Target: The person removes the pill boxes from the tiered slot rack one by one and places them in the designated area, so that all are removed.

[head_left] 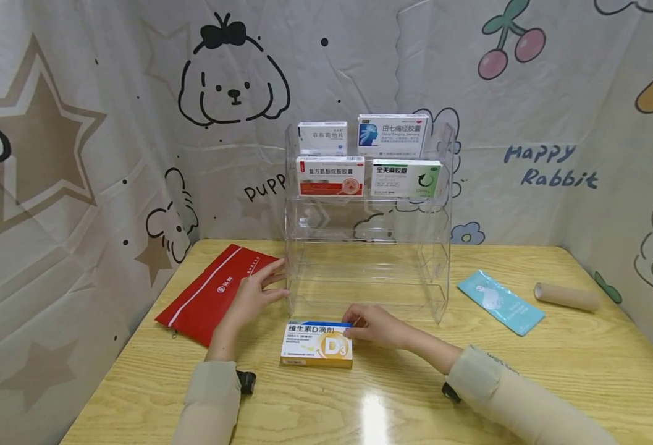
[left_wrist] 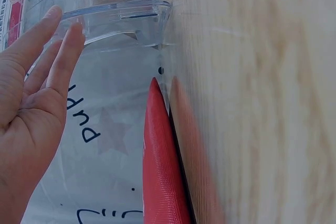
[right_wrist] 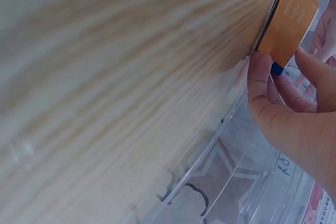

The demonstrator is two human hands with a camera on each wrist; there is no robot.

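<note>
Sleeves in beige frame the near edge of the wooden table (head_left: 471,395). Just beyond them lies a flat medicine box (head_left: 316,344), white on top with an orange lower band, a blue strip along its far edge and a large "D3" beside Chinese characters. The right hand (head_left: 375,326) pinches the box's far right corner, thumb and fingertips curled onto it; in the right wrist view the orange side of the box sits between thumb and fingers. The left hand (head_left: 252,295) has its grip spread, straight fingers resting against the lower left edge of the clear rack (head_left: 440,259), part of the palm over a red pouch (head_left: 206,296) with white lettering too small to read. Farther right lie a light blue sachet (head_left: 500,301) and a cardboard tube (head_left: 566,296). On the rack's upper tiers stand four boxes (head_left: 368,161) with Chinese print. Behind, the cloth backdrop (head_left: 554,167) reads "Happy Rabbit".
</note>
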